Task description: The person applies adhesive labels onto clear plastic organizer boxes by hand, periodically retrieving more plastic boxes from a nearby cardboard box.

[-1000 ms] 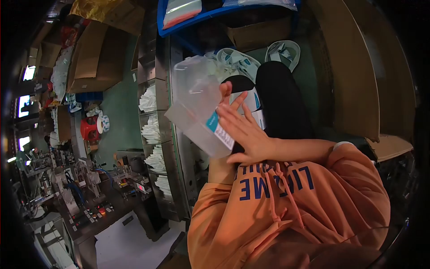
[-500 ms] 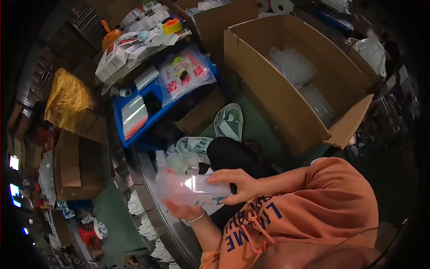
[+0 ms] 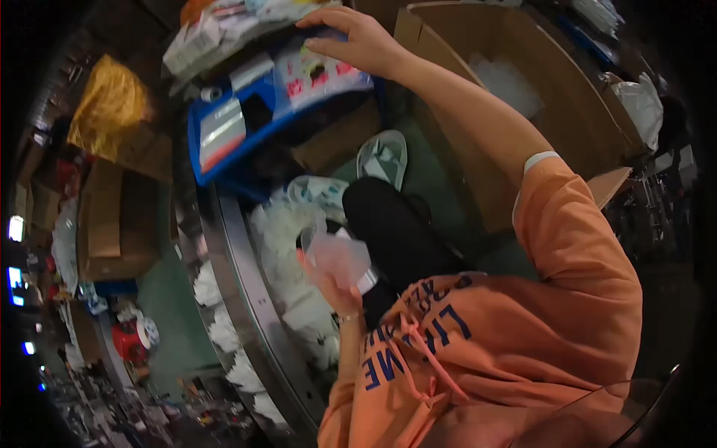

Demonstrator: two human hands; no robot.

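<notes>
My left hand (image 3: pixel 342 296) is wrapped round a translucent plastic container (image 3: pixel 340 257), held tilted over my lap and blurred by motion. Up at the top, my right hand (image 3: pixel 362 43) reaches out with thumb and fingers apart and holds nothing. It hovers over the far edge of a printed clear plastic bag (image 3: pixel 314 78), its fingertips close to a pile of small white boxes and papers (image 3: pixel 224 33). The bag lies on a blue bin (image 3: pixel 196 138), beside a stack of clear film bags with a red edge (image 3: pixel 222 133).
A large open cardboard box (image 3: pixel 437 97) with clear plastic pieces stands to the right. Crumpled white plastic bags (image 3: pixel 287 246) lie below the bin, by a metal edge (image 3: pixel 246 299). Another cardboard box (image 3: pixel 101 216) and a yellow bag (image 3: pixel 108 108) are at the left.
My right hand has let go of the container and moved up to above the blue bin. The left hand keeps the container, now turned and nearer my lap. The view has shifted.
</notes>
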